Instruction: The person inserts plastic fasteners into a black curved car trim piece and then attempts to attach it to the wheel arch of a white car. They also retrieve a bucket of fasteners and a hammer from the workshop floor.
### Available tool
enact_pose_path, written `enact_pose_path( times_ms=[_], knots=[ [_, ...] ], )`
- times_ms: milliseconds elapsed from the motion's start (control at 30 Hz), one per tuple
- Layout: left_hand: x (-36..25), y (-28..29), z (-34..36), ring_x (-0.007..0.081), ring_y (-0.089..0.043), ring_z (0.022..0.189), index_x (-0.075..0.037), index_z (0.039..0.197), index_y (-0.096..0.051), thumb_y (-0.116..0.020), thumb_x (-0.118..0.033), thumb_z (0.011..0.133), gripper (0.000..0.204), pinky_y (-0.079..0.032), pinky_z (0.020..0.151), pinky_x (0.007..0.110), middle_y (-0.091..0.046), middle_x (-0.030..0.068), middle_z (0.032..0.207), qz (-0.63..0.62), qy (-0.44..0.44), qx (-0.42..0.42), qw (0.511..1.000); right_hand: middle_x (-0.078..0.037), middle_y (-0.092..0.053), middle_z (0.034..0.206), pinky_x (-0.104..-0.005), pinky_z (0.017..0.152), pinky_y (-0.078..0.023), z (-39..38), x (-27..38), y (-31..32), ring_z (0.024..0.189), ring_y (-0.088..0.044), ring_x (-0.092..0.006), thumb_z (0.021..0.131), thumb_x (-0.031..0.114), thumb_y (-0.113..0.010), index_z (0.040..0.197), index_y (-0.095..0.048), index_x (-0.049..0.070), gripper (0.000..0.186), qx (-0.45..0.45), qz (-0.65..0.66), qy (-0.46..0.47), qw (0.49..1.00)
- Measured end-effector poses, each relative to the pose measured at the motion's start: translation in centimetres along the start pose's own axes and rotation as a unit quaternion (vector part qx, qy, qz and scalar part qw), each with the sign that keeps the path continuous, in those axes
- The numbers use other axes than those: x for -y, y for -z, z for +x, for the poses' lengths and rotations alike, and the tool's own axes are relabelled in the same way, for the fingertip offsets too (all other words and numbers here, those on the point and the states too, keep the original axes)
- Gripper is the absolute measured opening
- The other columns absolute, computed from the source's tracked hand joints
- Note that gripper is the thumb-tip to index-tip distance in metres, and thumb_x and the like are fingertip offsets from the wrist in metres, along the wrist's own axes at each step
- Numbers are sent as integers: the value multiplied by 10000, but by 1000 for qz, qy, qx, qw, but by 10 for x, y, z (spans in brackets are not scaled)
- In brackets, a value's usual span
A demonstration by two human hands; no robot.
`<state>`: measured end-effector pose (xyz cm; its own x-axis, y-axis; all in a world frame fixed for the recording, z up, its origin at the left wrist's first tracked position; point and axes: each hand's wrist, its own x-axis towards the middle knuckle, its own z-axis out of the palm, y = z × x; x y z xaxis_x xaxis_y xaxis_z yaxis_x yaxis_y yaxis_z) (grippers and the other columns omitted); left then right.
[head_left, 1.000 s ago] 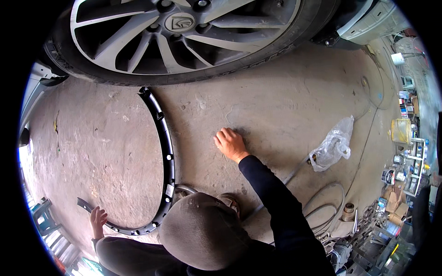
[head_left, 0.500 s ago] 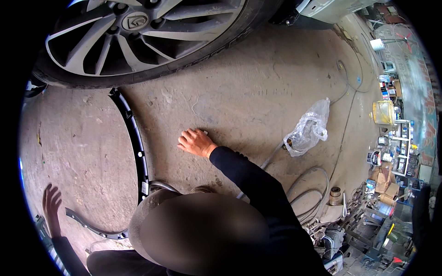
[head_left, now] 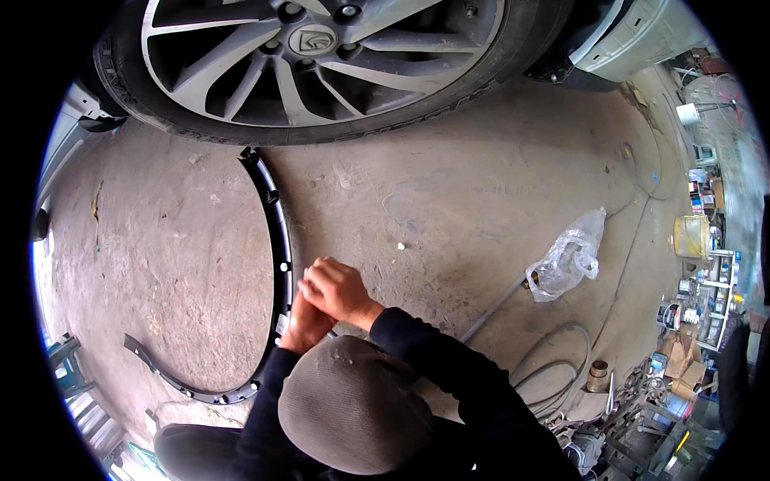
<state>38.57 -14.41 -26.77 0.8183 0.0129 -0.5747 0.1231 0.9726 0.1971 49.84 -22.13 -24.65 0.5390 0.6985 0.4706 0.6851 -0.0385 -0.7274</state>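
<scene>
My right hand [head_left: 337, 289] is closed over my left hand [head_left: 309, 323], low in the middle beside a curved black trim strip [head_left: 278, 234] with white clips along it. The left hand's fingers are mostly hidden, and I cannot make out what either hand holds. The strip lies on the floor in a wide arc below a wheel [head_left: 313, 96] with a silver alloy rim. A small white piece [head_left: 401, 246] lies right of the strip. A grey fabric-covered rounded shape [head_left: 353, 405] is just below my hands.
A crumpled clear plastic bag [head_left: 569, 252], grey hose coils [head_left: 553, 361] and a metal cylinder [head_left: 597, 377] lie right. Cans, boxes and a yellow bucket [head_left: 690, 236] line the right edge, with tools and metal parts lower down. Green plastic furniture [head_left: 64, 365] is at far left.
My left hand has moved from the lower left to the middle, and my right hand has come down-left onto it. The small white piece now shows where my right hand was.
</scene>
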Motion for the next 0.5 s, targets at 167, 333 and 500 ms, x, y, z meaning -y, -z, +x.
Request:
enact_pose_path(
  times_ms=[167, 333, 500],
  knots=[
    [15, 7, 11, 232, -610, 1117, -46, 1229, -576, -391, -401, 1062, 434, -493, 978, 380, -638, 105, 1204, -93, -21, 46, 994, -109, -596, 867, -411, 754, -503, -19, 8, 12, 846, -598, -305, 863, 134, -674, 817, -590, 43, 132, 51, 14, 27, 998],
    [-16, -25, 11, 235, -679, 931, -14, 1125, -634, -452, -360, 1055, 397, -575, 806, 356, -692, 117, 1013, -41, -7, -32, 999, -140, -655, 990, -402, 784, -514, 0, 1, 53, 888, -639, -314, 889, 84, -675, 1013, -632, 10, 150, -39, 51, -131, 989],
    [-45, -9, 8, 175, -657, 744, -40, 1056, -643, -481, -364, 1041, 362, -563, 673, 310, -679, 72, 892, -60, -61, 50, 995, -180, -657, 1091, -484, 761, -515, -40, -105, 84, 979, -635, -396, 938, 313, -656, 1130, -578, 57, 329, 128, -273, -251, 920]
  ],
)
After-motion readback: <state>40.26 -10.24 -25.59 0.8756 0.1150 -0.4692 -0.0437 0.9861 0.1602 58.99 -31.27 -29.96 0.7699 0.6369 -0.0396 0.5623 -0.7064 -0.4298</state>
